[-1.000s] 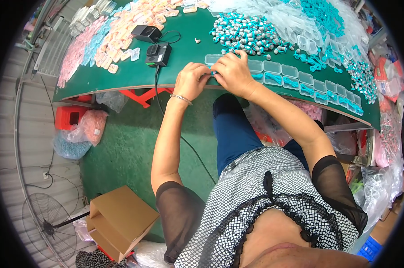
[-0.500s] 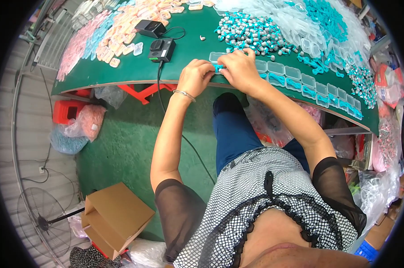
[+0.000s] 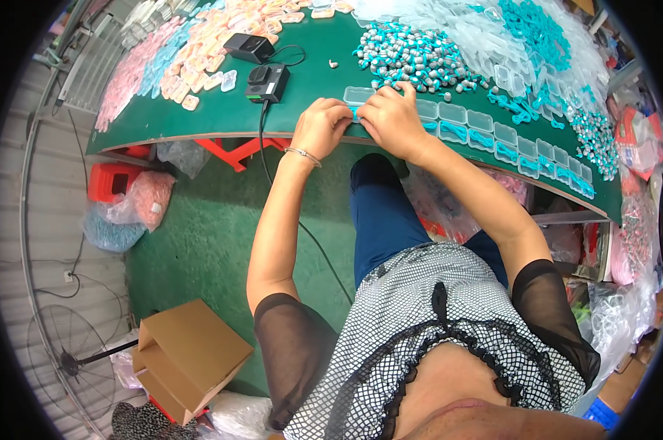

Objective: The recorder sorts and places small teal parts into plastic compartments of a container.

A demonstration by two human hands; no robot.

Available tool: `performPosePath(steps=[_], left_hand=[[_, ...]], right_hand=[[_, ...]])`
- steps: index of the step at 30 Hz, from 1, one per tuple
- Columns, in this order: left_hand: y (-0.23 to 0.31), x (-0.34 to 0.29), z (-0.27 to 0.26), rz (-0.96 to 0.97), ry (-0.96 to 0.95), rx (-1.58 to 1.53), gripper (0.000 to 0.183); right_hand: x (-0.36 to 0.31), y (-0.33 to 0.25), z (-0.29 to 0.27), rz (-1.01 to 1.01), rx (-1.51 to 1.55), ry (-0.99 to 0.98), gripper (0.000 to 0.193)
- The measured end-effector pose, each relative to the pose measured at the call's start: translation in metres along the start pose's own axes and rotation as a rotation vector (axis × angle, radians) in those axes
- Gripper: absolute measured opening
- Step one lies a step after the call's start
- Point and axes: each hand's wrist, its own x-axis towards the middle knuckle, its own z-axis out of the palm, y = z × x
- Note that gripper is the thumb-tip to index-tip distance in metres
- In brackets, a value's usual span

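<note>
At the near edge of the green table, my left hand [image 3: 321, 126] and my right hand [image 3: 392, 119] meet over an open clear plastic case [image 3: 358, 95]. The fingers of both hands pinch at a small turquoise piece [image 3: 355, 114] in the case's near half; my fingertips hide most of it. To the right of my hand runs a row of open clear cases [image 3: 480, 121], with turquoise pieces [image 3: 481, 138] lying in their near halves. Beyond my right hand lies a heap of small grey-and-turquoise parts [image 3: 412, 55].
Left of my hands stand two black boxes [image 3: 267, 82] with a cable running off the table. Peach cases [image 3: 199, 66] and pink pieces [image 3: 137, 73] are spread at the far left. Clear cases [image 3: 485, 44] pile at the far right. An open cardboard box [image 3: 196, 352] sits on the floor.
Both hands stay over the same case. My right fingers have shifted slightly left, closer to the left fingertips, and cover more of the turquoise piece.
</note>
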Motion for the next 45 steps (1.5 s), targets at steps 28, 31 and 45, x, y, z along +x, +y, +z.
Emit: performPosePath(steps=[28, 31, 45], left_hand=[[0.003, 0.0, -0.004, 0.006, -0.023, -0.002, 0.014], [0.007, 0.001, -0.006, -0.04, -0.03, -0.016, 0.014], [0.002, 0.096, 0.032, -0.438, -0.265, 0.233, 0.023]], right_hand=[[0.006, 0.012, -0.018, -0.107, -0.049, -0.14, 0.017], [0.001, 0.019, -0.029, -0.053, 0.005, -0.072, 0.016], [-0.059, 0.081, -0.133, 0.167, 0.067, -0.048, 0.009]])
